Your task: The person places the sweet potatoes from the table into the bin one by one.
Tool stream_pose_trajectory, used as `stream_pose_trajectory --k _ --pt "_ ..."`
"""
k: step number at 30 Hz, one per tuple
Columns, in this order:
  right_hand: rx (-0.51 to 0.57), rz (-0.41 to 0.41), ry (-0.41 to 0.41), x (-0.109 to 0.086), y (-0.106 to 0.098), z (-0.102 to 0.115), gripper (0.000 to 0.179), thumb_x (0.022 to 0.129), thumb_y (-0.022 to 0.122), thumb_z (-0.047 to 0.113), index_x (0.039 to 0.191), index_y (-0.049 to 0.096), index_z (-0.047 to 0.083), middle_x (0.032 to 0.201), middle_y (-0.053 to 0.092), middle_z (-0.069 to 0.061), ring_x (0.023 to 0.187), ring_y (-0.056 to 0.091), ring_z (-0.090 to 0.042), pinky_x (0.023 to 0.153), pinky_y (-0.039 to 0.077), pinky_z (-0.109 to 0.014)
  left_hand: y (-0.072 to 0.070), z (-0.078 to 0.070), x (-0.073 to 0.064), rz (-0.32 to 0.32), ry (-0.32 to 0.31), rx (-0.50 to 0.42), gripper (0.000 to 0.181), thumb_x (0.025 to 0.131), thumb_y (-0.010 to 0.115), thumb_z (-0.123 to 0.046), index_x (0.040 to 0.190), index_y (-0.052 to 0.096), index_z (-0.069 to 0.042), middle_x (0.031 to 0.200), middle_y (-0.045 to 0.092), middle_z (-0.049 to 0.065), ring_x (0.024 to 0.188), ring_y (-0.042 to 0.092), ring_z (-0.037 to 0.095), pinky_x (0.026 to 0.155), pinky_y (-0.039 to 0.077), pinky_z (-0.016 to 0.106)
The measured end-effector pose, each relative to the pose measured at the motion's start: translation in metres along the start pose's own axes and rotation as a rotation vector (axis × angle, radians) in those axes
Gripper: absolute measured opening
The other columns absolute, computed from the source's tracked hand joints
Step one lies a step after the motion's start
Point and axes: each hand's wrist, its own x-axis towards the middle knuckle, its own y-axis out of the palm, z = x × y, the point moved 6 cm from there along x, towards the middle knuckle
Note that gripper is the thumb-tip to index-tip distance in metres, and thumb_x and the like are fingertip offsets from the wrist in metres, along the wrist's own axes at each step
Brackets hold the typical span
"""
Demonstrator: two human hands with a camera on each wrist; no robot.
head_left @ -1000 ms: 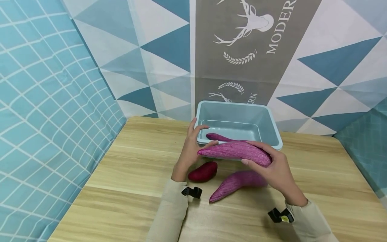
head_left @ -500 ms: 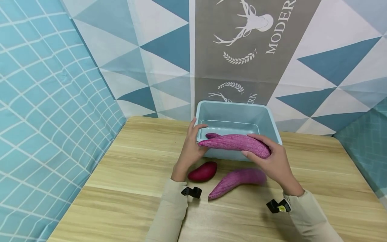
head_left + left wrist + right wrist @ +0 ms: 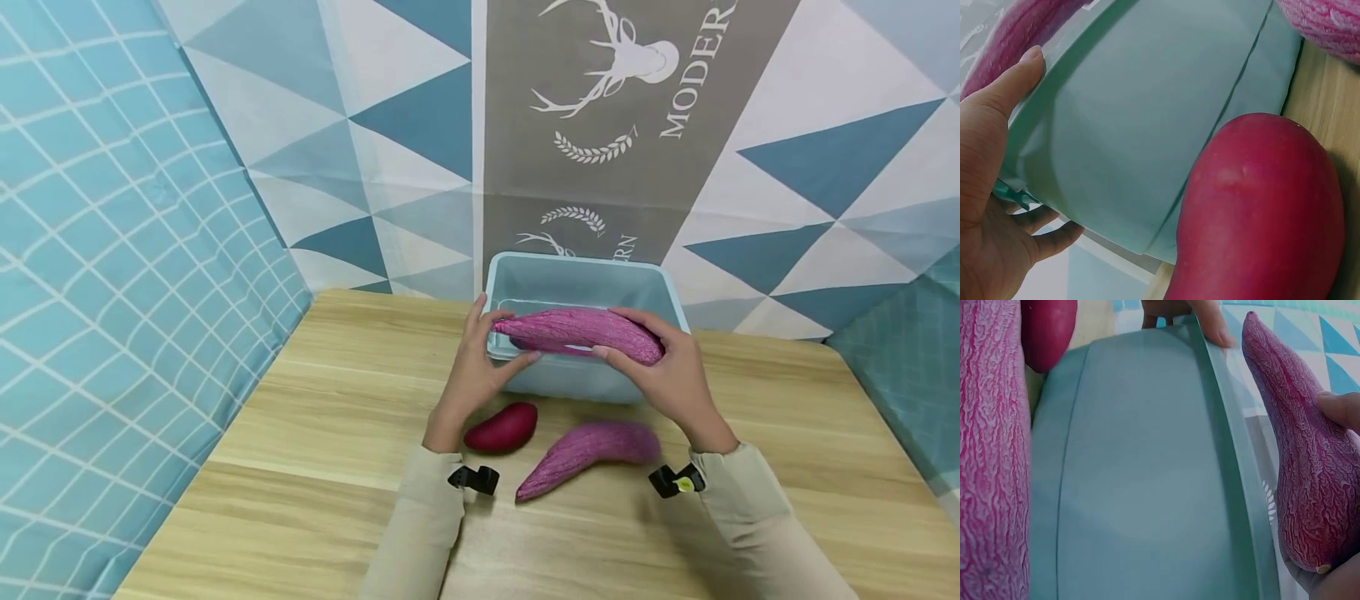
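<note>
My right hand (image 3: pixel 681 379) holds a long wrinkled purple eggplant (image 3: pixel 573 323) from its thick right end, thumb in front and fingers behind. The eggplant lies crosswise above the light blue plastic basin (image 3: pixel 573 382), its thin tip pointing left. At the basin's front left corner, my left hand (image 3: pixel 468 362) grips the rim, with the thumb (image 3: pixel 1013 81) along the front edge and fingers around the side. Inside the basin, another purple piece (image 3: pixel 525 342) shows, mostly hidden behind the held eggplant.
In front of the basin, a smooth dark red vegetable (image 3: pixel 501 428) lies on the wooden table (image 3: pixel 315 500). Right of it rests a second wrinkled purple eggplant (image 3: pixel 588 454), curved. Patterned cloth (image 3: pixel 405 150) hangs behind the basin, and a blue checked cloth (image 3: pixel 112 292) covers the left side.
My right hand has carried the eggplant forward, from the basin's front edge to over its opening. My left hand stays at the corner; its thumb now shows in front of the eggplant.
</note>
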Motion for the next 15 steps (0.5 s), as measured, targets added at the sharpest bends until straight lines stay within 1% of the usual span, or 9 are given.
stream_pose_trajectory --k 3,6,10,15 --pt "0.001 -0.014 0.03 0.007 0.001 -0.004 0.047 0.083 0.084 0.029 0.127 0.068 0.03 0.125 0.07 0.001 0.099 0.06 -0.006 0.078 0.047 -0.016 0.0 0.001 -0.001 0.011 -0.015 0.01 0.075 0.083 0.08 -0.047 0.145 0.047 -0.022 0.172 0.008 0.001 0.157 0.02 0.033 0.12 0.029 0.06" --pt "-0.011 -0.019 0.056 0.017 0.004 -0.008 0.046 0.085 0.082 0.035 0.128 0.068 0.031 0.126 0.07 0.001 0.101 0.06 -0.007 0.08 0.047 -0.018 -0.001 0.002 -0.001 0.006 -0.018 0.011 0.075 0.083 0.079 -0.051 0.144 0.048 -0.022 0.172 0.008 -0.001 0.157 0.021 0.033 0.12 0.03 0.061" --pt "-0.036 -0.005 0.091 0.028 0.007 -0.016 0.049 0.086 0.079 0.042 0.131 0.066 0.029 0.131 0.068 -0.001 0.106 0.059 -0.013 0.084 0.048 -0.027 -0.001 0.002 -0.001 -0.003 -0.013 0.013 0.065 0.083 0.081 -0.047 0.137 0.052 -0.027 0.171 0.009 0.0 0.156 0.022 0.036 0.119 0.03 0.063" --pt "-0.051 0.002 0.113 0.042 0.011 -0.023 0.056 0.086 0.078 0.046 0.134 0.064 0.021 0.134 0.067 -0.008 0.113 0.06 -0.023 0.092 0.048 -0.04 0.001 0.002 -0.001 -0.002 -0.006 0.006 0.062 0.083 0.082 -0.043 0.136 0.052 -0.028 0.171 0.008 0.001 0.156 0.022 0.037 0.118 0.03 0.063"
